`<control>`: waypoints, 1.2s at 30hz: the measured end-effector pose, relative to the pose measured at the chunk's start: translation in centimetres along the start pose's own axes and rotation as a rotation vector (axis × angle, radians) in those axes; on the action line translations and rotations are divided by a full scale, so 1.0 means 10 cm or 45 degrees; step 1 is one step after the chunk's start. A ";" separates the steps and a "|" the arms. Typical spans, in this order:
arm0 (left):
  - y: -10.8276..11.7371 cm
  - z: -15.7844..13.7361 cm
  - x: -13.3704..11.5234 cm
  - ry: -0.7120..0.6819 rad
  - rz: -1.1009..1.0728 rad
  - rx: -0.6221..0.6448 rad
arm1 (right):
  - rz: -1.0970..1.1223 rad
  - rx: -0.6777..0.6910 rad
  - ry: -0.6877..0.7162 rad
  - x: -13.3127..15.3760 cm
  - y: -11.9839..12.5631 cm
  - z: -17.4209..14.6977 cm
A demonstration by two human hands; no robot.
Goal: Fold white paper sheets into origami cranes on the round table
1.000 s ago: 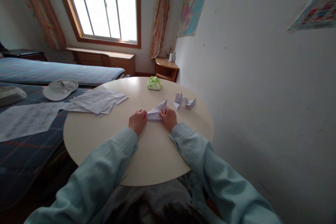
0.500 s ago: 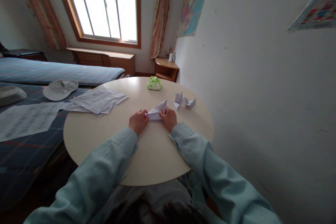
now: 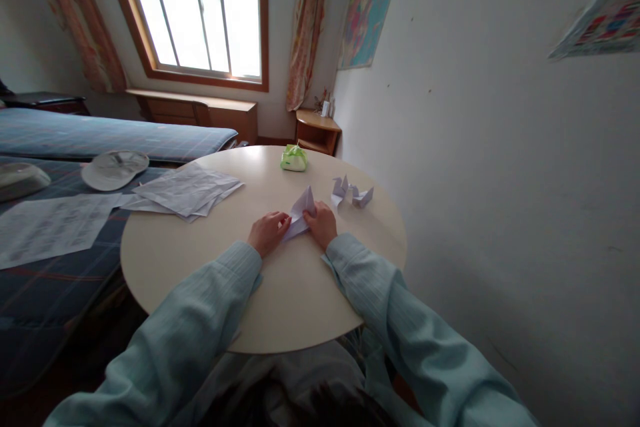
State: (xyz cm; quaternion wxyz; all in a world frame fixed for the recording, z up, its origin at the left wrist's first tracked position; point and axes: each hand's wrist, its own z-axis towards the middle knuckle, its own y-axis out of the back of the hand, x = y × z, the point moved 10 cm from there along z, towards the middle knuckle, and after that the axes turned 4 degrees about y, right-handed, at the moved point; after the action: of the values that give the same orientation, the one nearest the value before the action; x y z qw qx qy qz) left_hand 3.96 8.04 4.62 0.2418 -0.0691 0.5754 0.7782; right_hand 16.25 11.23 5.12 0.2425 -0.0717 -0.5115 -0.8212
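Just above the table's middle, a piece of folded white paper (image 3: 301, 208) is held between my hands, with a pointed flap standing up. My right hand (image 3: 323, 225) pinches its right side, thumb toward me. At its lower left edge, the bent fingers of my left hand (image 3: 269, 232) grip the paper; the fingertips partly overlap it. To the right of my hands stand two folded paper figures, one upright paper figure (image 3: 339, 191) and a lower paper figure (image 3: 363, 197), both with pointed tips.
A round cream table (image 3: 200, 267) carries a stack of loose paper sheets (image 3: 187, 190) at its left and a green-and-white tissue pack (image 3: 294, 158) at the back. Left of it, a bed with plaid cover holds a white cap (image 3: 115, 170). A white wall (image 3: 475, 167) is on the right.
The folded paper has turned, its left end swinging toward me and its flap standing more upright. My left fingers have shifted right along it; my right hand stays put.
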 end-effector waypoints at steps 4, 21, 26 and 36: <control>-0.02 0.00 0.01 0.000 0.017 0.009 | -0.012 0.088 0.007 0.01 -0.07 0.00; -0.19 0.03 -0.02 -0.231 0.045 0.050 | -0.008 0.278 0.062 0.02 -0.28 -0.01; -0.21 0.04 -0.02 -0.248 0.022 0.052 | -0.026 0.281 0.049 0.02 -0.27 -0.02; -0.23 0.05 -0.02 -0.267 -0.066 0.086 | -0.064 0.242 -0.101 -0.10 -0.21 -0.02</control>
State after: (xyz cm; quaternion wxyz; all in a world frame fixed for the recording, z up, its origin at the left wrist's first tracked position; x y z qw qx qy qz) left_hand 5.29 8.90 2.89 0.3231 0.0060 0.5709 0.7547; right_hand 16.19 12.14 2.96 0.2073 -0.0679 -0.5979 -0.7713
